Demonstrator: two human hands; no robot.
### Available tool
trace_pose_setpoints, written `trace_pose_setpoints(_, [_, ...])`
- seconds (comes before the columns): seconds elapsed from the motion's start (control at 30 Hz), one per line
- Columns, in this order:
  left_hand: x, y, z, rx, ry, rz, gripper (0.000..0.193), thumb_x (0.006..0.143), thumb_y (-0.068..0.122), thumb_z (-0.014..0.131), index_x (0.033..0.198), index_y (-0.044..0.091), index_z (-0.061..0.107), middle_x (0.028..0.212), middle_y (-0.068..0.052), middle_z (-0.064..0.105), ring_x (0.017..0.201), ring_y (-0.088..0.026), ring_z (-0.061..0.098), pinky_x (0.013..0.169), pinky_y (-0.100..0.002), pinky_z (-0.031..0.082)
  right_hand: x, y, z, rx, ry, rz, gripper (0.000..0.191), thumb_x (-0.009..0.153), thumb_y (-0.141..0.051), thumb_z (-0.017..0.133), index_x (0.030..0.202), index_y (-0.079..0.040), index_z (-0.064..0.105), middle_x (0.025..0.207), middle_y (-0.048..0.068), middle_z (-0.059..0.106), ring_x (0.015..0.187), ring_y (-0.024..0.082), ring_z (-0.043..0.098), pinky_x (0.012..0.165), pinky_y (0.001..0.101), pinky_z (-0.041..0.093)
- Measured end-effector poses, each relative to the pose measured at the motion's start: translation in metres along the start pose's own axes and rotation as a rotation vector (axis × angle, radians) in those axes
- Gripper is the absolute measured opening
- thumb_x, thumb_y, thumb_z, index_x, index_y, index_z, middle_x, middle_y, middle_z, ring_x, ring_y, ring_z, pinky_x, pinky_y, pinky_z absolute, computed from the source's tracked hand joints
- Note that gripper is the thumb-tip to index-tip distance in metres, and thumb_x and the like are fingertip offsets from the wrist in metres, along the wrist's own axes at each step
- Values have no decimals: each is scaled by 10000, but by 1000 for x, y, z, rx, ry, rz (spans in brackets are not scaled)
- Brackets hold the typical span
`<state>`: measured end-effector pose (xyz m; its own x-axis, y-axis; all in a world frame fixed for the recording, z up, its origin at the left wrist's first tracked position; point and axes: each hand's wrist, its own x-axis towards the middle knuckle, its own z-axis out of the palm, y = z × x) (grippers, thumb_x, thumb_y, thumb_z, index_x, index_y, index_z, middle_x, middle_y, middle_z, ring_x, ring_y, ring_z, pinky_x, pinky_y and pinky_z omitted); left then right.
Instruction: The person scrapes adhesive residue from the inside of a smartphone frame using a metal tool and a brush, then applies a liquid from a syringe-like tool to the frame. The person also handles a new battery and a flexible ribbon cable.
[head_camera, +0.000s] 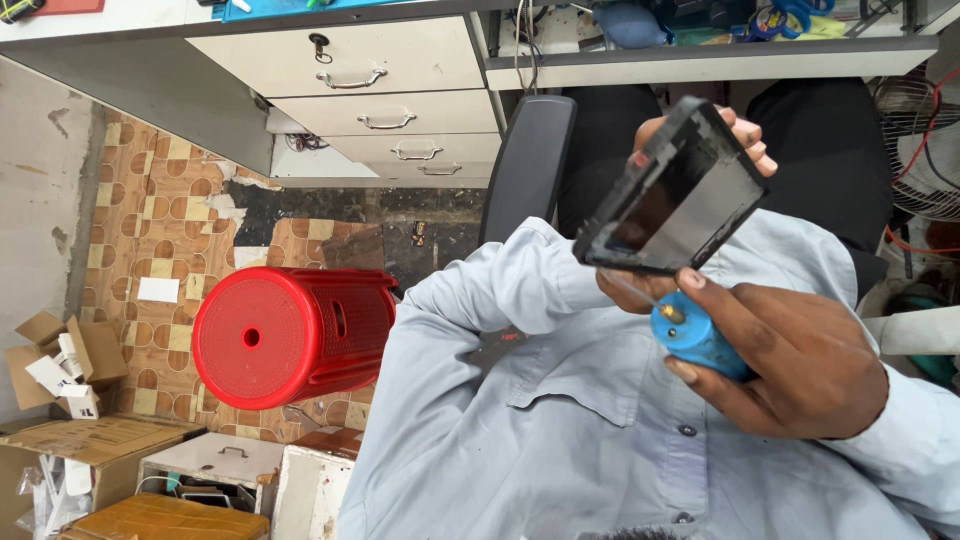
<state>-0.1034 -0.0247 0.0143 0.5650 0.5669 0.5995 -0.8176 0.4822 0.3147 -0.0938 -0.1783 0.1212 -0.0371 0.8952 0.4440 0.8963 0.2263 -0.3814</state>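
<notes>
One hand (700, 150) is gripping a dark screen frame (672, 192) above the red stool (290, 335); the other hand (790, 355), fingers wrapped around a blue screwdriver (695, 335), is touching its tip to the frame's edge, with the frame's screw work seemingly underway.

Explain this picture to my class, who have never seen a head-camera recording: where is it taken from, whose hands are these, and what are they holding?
The one picture comes from a camera worn on a person's head, looking down at their own body and hands, so the room appears tilted. One hand holds a flat black rectangular panel with a dark frame. The other hand grips a blue-handled tool whose thin metal tip touches the panel's edge. Which hand is left or right is hard to tell at this angle. The person wears a light blue shirt. Nearby are a red plastic stool, cream drawers and cardboard boxes on a patterned floor.
</notes>
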Motion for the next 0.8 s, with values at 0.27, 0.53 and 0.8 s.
trace_pose_setpoints(0.27, [15,42,26,-144,-20,-135,865,1110,746,352,1574,16,339,1460,-180,487,1185,-243,588,1014,-385,517,-10,4,-16,-24,65,57,747,835,-272,771,1427,54,452,936,201,694,772,322,704,632,398,542])
trace_pose_setpoints(0.53, [20,78,35,-466,111,-809,857,1104,678,246,1590,-25,316,1432,-224,468,1128,-295,636,953,-457,565,-29,6,-51,-456,148,268,710,887,-90,785,1483,105,454,1082,299,645,850,375,683,672,418,532])
trace_pose_setpoints(0.8, [9,90,27,-340,-198,-946,693,1199,600,238,1556,39,435,1300,-214,616,992,-278,720,907,-391,614,-33,7,-76,-611,60,146,627,862,-43,820,1407,114,552,1147,236,622,892,327,671,702,374,547])
